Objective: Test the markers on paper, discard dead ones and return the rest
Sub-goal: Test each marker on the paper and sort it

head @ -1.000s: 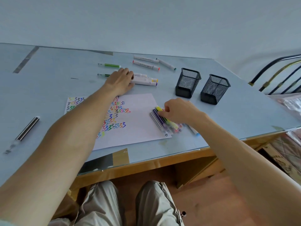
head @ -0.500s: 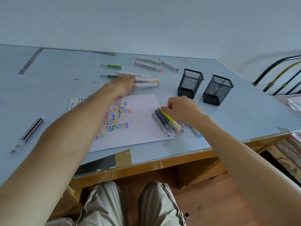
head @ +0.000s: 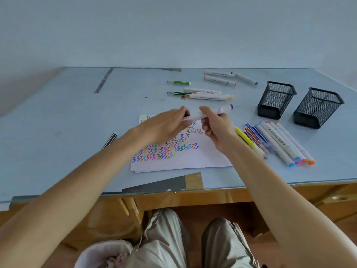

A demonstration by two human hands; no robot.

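A second ago your left hand (head: 166, 126) lay flat on the markers at the far side of the bench (head: 58, 120) and your right hand (head: 218, 130) rested on the bundle by the paper's edge. Now both are raised together over the paper (head: 183, 155), just left of frame centre, and between them they hold a white marker (head: 208, 113) with a purple end cap: the left fingers are curled round its near end, the right thumb and fingers pinch its middle. The marker is off the bench, tilted up toward the right.

The view has shifted as well, so the sorted group of markers (head: 274, 142) right of the paper now shows in full, fanned out with their coloured tips toward the lower right. The loose markers (head: 210, 96) in the upper middle lie uncovered, beyond the paper. The two black mesh cups (head: 276, 99) stand at the right, side by side.

Your left hand hides the marker's near end, so you cannot tell whether that cap is on or off. Your arms cover part of the zigzag test marks and most of the dark striped pen (head: 110, 140) at the left. What lies inside the mesh cups is hard to make out.
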